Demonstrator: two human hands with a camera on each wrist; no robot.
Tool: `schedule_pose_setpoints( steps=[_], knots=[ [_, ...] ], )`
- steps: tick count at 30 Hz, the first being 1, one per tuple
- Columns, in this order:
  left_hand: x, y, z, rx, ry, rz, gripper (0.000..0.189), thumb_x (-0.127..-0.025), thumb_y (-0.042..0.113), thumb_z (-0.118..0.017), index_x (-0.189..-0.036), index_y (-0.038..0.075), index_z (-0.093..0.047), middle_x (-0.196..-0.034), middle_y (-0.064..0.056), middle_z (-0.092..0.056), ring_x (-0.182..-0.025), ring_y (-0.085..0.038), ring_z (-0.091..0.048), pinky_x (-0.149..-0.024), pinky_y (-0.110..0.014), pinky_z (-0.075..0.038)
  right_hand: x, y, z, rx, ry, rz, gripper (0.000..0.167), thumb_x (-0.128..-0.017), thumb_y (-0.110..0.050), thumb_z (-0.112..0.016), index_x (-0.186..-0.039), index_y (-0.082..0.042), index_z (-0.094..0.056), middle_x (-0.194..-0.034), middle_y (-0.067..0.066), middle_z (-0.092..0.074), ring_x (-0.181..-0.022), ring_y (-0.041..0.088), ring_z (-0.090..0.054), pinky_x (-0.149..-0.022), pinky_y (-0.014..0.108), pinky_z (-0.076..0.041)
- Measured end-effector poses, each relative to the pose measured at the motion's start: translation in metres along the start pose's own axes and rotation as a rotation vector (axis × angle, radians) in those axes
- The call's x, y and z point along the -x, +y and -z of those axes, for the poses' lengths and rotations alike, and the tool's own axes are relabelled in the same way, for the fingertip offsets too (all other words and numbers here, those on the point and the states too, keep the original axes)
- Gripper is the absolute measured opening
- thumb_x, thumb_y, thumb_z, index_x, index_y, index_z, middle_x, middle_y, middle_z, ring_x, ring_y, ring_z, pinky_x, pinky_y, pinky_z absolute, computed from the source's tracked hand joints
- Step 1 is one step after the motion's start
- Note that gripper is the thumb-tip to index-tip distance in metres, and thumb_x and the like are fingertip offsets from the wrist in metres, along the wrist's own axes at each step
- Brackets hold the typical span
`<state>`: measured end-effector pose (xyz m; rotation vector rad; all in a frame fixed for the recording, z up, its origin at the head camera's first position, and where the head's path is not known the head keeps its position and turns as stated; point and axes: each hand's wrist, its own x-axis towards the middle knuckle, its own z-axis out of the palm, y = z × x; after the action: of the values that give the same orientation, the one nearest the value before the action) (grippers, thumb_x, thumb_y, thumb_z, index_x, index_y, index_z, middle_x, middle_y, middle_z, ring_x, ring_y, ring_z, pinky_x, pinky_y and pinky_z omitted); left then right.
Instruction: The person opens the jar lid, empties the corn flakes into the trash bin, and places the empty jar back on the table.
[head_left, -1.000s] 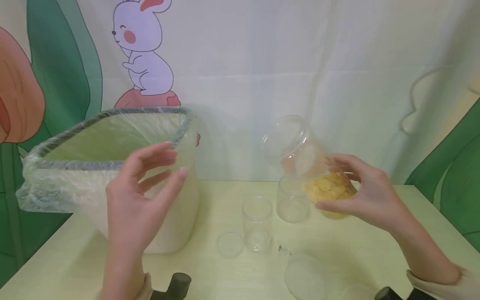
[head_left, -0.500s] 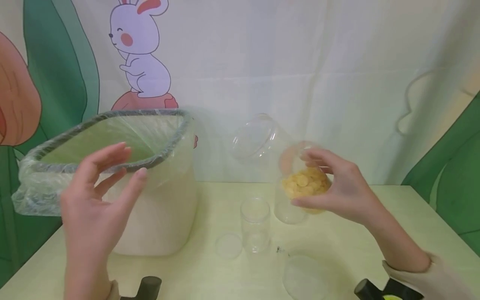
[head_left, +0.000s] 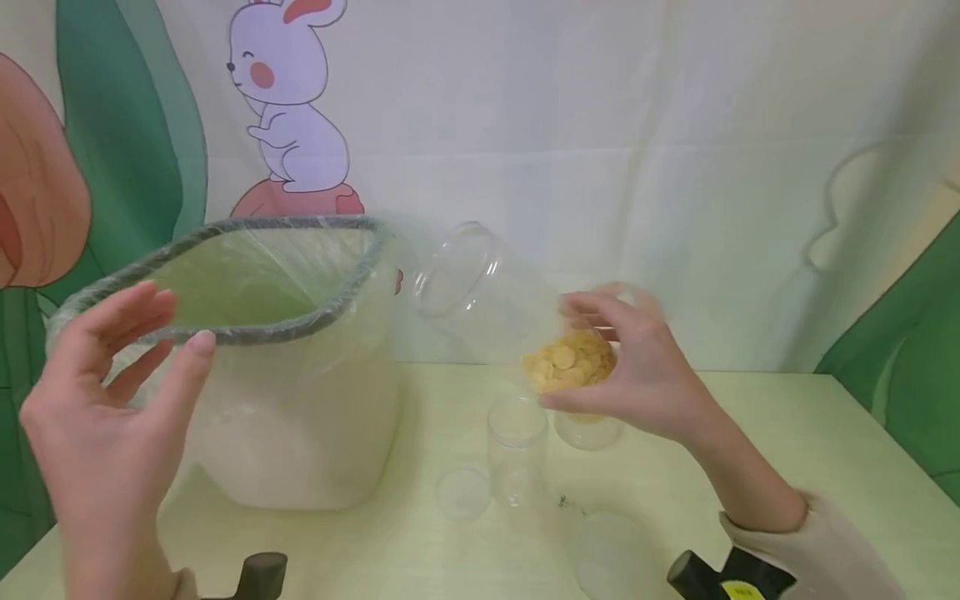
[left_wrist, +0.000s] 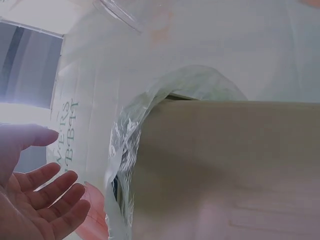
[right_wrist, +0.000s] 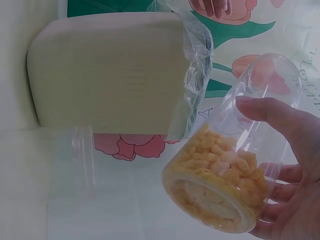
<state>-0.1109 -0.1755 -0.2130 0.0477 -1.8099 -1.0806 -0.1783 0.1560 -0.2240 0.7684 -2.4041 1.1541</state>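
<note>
My right hand [head_left: 637,367] grips a clear plastic jar [right_wrist: 220,170] partly filled with yellow, chip-like pieces [head_left: 570,362]. The jar is tilted, its round mouth pointing up and left toward a pale bin [head_left: 300,433]. In the right wrist view, the thumb lies on one side of the jar and the fingers on the other, with the pieces gathered at its base. My left hand [head_left: 112,417] holds nothing; its fingers are spread in front of the bin's left part. A clear bag [right_wrist: 195,65] lines the bin and folds over its dark rim.
An uncapped clear jar [head_left: 517,454] stands on the pale table, with another clear jar [head_left: 588,433] behind it, partly hidden by the held one. Two clear round lids, one small [head_left: 462,493] and one larger [head_left: 611,554], lie in front near dark specks. A printed cloth [head_left: 465,108] hangs behind.
My right hand has carried the tilted jar leftward, closer to the bin. My left hand has moved left, from the bin's front right to its left side.
</note>
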Motion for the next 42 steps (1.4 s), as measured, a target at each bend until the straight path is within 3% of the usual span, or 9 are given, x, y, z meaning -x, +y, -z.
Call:
schedule_pose_setpoints(
  steps=[4, 10, 19, 29, 34, 39, 42],
  knots=[
    [-0.004, -0.007, 0.006, -0.037, 0.037, 0.049, 0.045, -0.079, 0.008, -0.069, -0.121, 0.019, -0.058, -0.114, -0.001, -0.060, -0.104, -0.009, -0.055, -0.085, -0.019, -0.047, -0.004, -0.004, -0.004, -0.008, -0.018, -0.031, 0.078, -0.056, -0.017, -0.087, -0.124, -0.005, -0.052, -0.116, 0.009, -0.056, -0.104, 0.026, -0.053, -0.087, 0.043, -0.046],
    [-0.010, -0.019, 0.013, 0.016, 0.063, 0.171, 0.047, -0.081, 0.009, -0.067, -0.124, 0.020, -0.054, -0.118, 0.001, -0.057, -0.108, -0.010, -0.050, -0.090, -0.018, -0.043, -0.012, -0.009, -0.010, 0.027, -0.032, -0.037, 0.077, -0.056, -0.017, -0.087, -0.124, -0.007, -0.051, -0.118, 0.009, -0.058, -0.106, 0.026, -0.054, -0.083, 0.041, -0.050],
    [-0.020, -0.031, 0.016, -0.017, 0.110, 0.290, 0.043, -0.083, 0.017, -0.066, -0.124, 0.023, -0.054, -0.118, 0.008, -0.054, -0.111, -0.004, -0.045, -0.099, -0.022, -0.035, -0.025, -0.020, -0.015, 0.027, -0.045, -0.047, 0.081, -0.056, -0.018, -0.087, -0.127, -0.008, -0.049, -0.122, 0.006, -0.055, -0.107, 0.024, -0.052, -0.075, 0.034, -0.052],
    [-0.027, -0.039, 0.016, -0.053, 0.144, 0.439, 0.046, -0.085, 0.027, -0.064, -0.128, 0.027, -0.049, -0.128, 0.011, -0.045, -0.116, 0.000, -0.036, -0.102, -0.021, -0.029, -0.044, -0.033, -0.021, 0.102, -0.036, 0.010, 0.081, -0.057, -0.022, -0.086, -0.128, -0.008, -0.049, -0.121, 0.005, -0.055, -0.106, 0.022, -0.052, -0.073, 0.032, -0.052],
    [-0.030, -0.049, 0.014, -0.074, 0.167, 0.454, 0.047, -0.084, 0.030, -0.064, -0.129, 0.026, -0.049, -0.128, 0.011, -0.045, -0.113, 0.001, -0.034, -0.100, -0.022, -0.031, -0.056, -0.039, -0.025, 0.137, -0.040, 0.041, 0.082, -0.058, -0.021, -0.086, -0.128, -0.005, -0.048, -0.122, 0.007, -0.054, -0.107, 0.023, -0.052, -0.071, 0.032, -0.052],
    [-0.033, -0.056, 0.013, -0.086, 0.173, 0.465, 0.048, -0.083, 0.033, -0.064, -0.128, 0.026, -0.050, -0.127, 0.012, -0.044, -0.113, 0.001, -0.037, -0.096, -0.021, -0.035, -0.065, -0.043, -0.027, 0.183, -0.053, 0.052, 0.082, -0.059, -0.023, -0.085, -0.129, -0.004, -0.046, -0.125, 0.008, -0.053, -0.108, 0.023, -0.052, -0.081, 0.034, -0.048],
    [-0.034, -0.059, 0.013, -0.082, 0.160, 0.509, 0.049, -0.083, 0.036, -0.063, -0.129, 0.028, -0.048, -0.130, 0.013, -0.041, -0.115, 0.000, -0.036, -0.094, -0.022, -0.034, -0.071, -0.044, -0.028, 0.209, -0.057, 0.065, 0.081, -0.061, -0.024, -0.084, -0.129, -0.004, -0.046, -0.124, 0.007, -0.053, -0.107, 0.023, -0.051, -0.085, 0.035, -0.046]
  ],
)
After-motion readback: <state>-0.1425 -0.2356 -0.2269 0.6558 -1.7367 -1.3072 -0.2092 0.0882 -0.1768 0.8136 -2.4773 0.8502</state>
